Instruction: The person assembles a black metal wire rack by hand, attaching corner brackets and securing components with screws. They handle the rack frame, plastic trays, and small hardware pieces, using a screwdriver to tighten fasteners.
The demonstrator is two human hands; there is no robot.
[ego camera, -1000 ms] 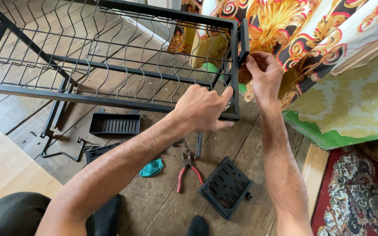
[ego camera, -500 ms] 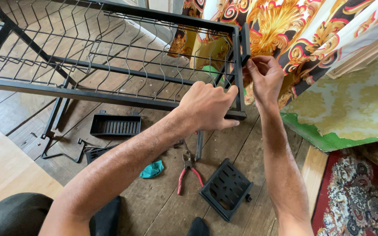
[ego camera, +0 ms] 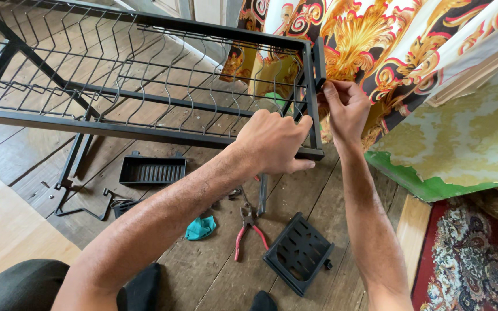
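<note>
Both bare forearms reach forward from the lower edge of the view, up and away from the body. The left arm runs diagonally from lower left toward the centre; the left hand (ego camera: 272, 141) is palm-down, fingers curled over, thumb stretched out to the right. The right arm rises almost straight from the lower right; the right hand (ego camera: 346, 108) is lifted higher, wrist bent, with thumb and fingertips pinched together at its upper left.

Matt black metal wire rack (ego camera: 145, 86), worn rough wooden floor (ego camera: 214, 270), red rubber-handled steel pliers (ego camera: 248, 227), black plastic slotted tray (ego camera: 298, 253), glossy patterned cloth (ego camera: 387, 40)
</note>
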